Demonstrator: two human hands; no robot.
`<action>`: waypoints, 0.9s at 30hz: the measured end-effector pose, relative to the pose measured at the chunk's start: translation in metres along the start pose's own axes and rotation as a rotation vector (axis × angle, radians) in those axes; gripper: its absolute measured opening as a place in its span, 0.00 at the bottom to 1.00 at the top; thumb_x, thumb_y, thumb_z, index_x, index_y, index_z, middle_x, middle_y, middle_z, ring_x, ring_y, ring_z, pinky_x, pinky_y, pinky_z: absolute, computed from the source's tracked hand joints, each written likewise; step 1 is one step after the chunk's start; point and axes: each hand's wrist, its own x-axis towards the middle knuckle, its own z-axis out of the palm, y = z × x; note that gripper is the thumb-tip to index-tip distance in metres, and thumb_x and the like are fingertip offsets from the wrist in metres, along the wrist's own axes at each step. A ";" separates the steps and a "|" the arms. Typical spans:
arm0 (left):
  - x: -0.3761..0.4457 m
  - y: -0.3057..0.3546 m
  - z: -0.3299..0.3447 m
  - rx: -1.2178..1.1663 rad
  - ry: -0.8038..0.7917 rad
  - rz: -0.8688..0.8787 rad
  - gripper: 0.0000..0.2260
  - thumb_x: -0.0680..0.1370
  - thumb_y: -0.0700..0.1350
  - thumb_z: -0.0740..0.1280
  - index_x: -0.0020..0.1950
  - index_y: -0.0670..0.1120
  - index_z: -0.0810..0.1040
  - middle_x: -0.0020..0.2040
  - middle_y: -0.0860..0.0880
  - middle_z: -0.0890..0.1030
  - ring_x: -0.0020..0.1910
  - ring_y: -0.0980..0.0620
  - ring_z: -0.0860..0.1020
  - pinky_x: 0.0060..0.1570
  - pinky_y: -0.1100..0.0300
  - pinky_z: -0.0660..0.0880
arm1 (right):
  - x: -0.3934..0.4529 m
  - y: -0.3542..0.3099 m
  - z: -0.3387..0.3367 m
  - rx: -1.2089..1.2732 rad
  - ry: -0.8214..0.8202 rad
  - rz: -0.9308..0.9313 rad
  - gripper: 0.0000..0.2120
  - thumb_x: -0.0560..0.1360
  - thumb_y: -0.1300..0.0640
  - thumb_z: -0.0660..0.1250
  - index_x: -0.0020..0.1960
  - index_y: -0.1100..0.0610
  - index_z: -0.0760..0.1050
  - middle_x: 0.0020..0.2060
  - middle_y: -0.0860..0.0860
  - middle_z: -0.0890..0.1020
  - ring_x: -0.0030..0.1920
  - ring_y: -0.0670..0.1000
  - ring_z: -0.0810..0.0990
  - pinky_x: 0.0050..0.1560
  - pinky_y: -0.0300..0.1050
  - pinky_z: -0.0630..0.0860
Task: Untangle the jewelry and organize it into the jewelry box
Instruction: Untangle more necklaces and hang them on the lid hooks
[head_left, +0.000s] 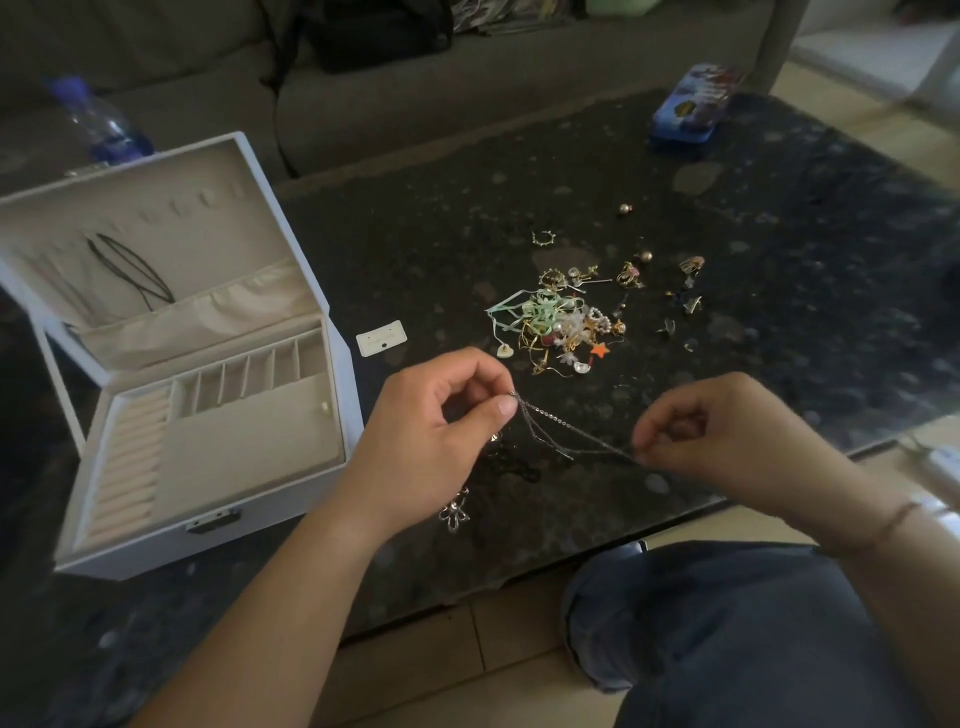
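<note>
A thin chain (566, 434) is stretched above the table (779, 208) between two hands.

One end is pinched by the left hand (441, 431), the other by the right hand (717, 431); behind lies the jewelry pile (556, 322), with the jewelry box (208, 535) open at left.

Thin silver chain (566, 434) stretched taut; white jewelry box (208, 525) lies open.

Your one head-worn camera looks forward and steeply down, close over your two hands (447, 415) (wide-angle, edges bowed), taking in the dark table (779, 218) beyond.
</note>
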 end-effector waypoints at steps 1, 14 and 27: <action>0.000 0.001 -0.001 -0.011 -0.006 0.007 0.06 0.78 0.41 0.70 0.43 0.51 0.80 0.35 0.58 0.77 0.38 0.56 0.76 0.39 0.71 0.70 | 0.000 -0.002 0.002 -0.052 -0.031 -0.004 0.08 0.66 0.58 0.79 0.34 0.47 0.83 0.22 0.49 0.73 0.25 0.43 0.67 0.28 0.33 0.64; -0.001 0.007 -0.032 -0.182 -0.036 0.038 0.07 0.72 0.52 0.67 0.43 0.50 0.79 0.35 0.46 0.76 0.37 0.43 0.74 0.41 0.48 0.73 | -0.001 -0.025 0.043 -0.150 -0.035 0.048 0.07 0.65 0.41 0.76 0.36 0.42 0.81 0.26 0.39 0.76 0.30 0.39 0.73 0.34 0.36 0.72; -0.008 0.019 -0.051 -0.379 -0.155 0.049 0.04 0.73 0.47 0.68 0.42 0.48 0.80 0.33 0.48 0.76 0.36 0.54 0.73 0.40 0.67 0.71 | 0.007 -0.036 0.060 -0.071 -0.239 -0.014 0.43 0.55 0.33 0.77 0.68 0.37 0.68 0.36 0.43 0.74 0.35 0.40 0.73 0.39 0.38 0.70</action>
